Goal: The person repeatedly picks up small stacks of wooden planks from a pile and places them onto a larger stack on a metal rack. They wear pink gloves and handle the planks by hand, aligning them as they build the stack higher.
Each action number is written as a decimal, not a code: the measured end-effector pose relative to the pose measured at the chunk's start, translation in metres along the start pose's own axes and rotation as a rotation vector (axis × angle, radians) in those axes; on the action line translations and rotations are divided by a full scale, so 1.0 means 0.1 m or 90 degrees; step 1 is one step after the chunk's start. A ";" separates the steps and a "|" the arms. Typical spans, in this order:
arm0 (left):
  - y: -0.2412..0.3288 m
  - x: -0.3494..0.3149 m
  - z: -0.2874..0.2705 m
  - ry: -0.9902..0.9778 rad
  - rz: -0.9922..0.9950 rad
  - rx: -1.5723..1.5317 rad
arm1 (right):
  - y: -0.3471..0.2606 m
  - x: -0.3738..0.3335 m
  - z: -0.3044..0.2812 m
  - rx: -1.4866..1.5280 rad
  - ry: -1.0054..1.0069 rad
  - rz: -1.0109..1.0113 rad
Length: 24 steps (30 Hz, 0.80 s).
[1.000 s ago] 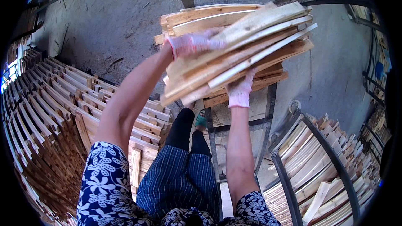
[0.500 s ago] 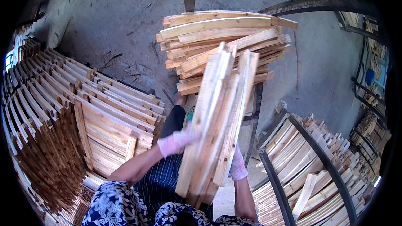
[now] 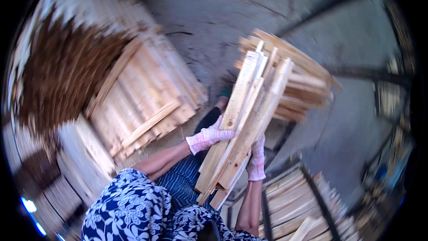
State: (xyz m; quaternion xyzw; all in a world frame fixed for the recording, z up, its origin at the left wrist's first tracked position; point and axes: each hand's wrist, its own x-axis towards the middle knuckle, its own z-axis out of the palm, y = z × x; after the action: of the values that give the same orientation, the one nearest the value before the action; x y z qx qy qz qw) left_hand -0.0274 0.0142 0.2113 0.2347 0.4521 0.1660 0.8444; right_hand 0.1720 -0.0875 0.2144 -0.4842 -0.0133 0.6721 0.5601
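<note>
The armful of pale, rough-sawn wooden boards (image 3: 254, 125) is up off any support that I can see, tilted lengthwise in front of the person's lap, its ends uneven. From where I stand, the left hand in a pink-and-white knitted glove (image 3: 209, 137) is clasped around the left edge, fingers lying over the upper face, probably to stop the loose pieces sliding apart. The matching gloved right hand (image 3: 256, 160) grips the opposite edge lower down; its fingertips disappear behind the wood, perhaps taking weight from underneath. Gripping from both sides seems to press the boards together, since no tie shows. Just beyond lies a crisscrossed heap of similar boards (image 3: 307, 82), apparently raised on a dark metal frame (image 3: 285, 136). Leftward stands a large, tightly layered stack of brown-ended planks (image 3: 147, 93), and at lower right dark, curved-looking metal bars (image 3: 318, 194) seem to pen more timber (image 3: 285, 201) in.
</note>
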 end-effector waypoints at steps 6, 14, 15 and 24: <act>-0.09 -1.02 -0.29 0.167 0.059 -0.183 | -0.14 0.05 0.87 -0.186 -0.162 0.085; -0.09 -1.66 -1.57 0.387 0.361 -0.191 | 0.59 0.67 2.68 -0.527 -0.370 0.135; 0.01 -1.56 -1.84 0.450 0.346 -0.146 | 0.80 0.85 2.86 -0.576 -0.363 0.076; -0.24 -1.23 -2.85 0.620 0.173 0.059 | 1.77 0.99 2.62 -0.719 -0.204 -0.010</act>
State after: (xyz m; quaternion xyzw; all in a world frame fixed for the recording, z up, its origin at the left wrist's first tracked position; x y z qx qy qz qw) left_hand -0.3318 0.0039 0.1455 0.2243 0.7656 0.3442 0.4950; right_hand -0.1240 0.0600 0.1913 -0.6000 -0.4573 0.6214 0.2116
